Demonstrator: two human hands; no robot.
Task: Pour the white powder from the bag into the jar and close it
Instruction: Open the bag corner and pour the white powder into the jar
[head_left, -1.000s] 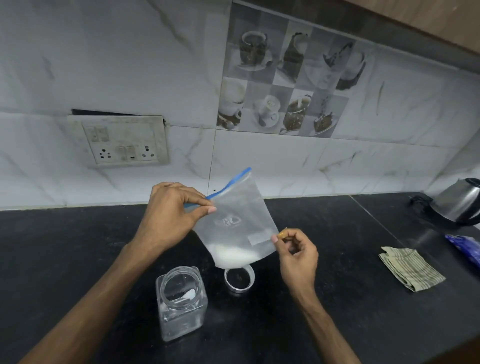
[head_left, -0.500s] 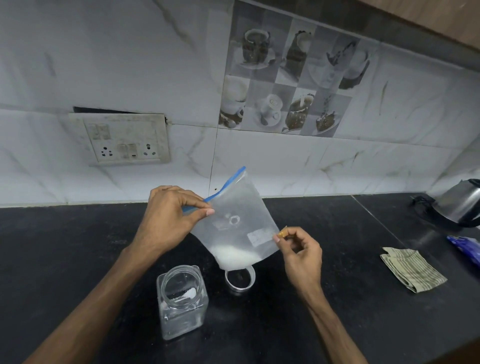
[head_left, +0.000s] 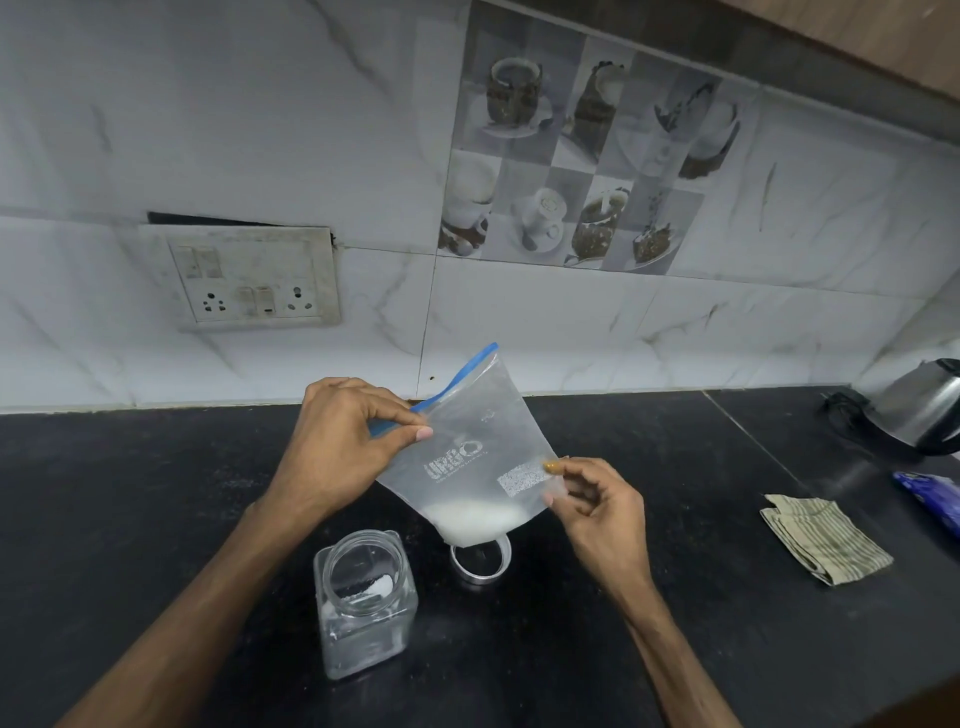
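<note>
The open jar (head_left: 365, 603) stands nearest on the counter (head_left: 130, 519), its lid (head_left: 480, 564) just beyond. Above the lid, the left hand (head_left: 337, 447) pinches the bag (head_left: 467, 457) at its blue zip, the right hand (head_left: 597, 506) pinching a lower corner; powder (head_left: 475, 519) sits at the bottom. Best to open the zip fully, then tip the mouth over the jar.

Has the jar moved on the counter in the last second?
No. The jar stands at the same distance left of the lid on the counter as before; only the camera shifted a little.
</note>
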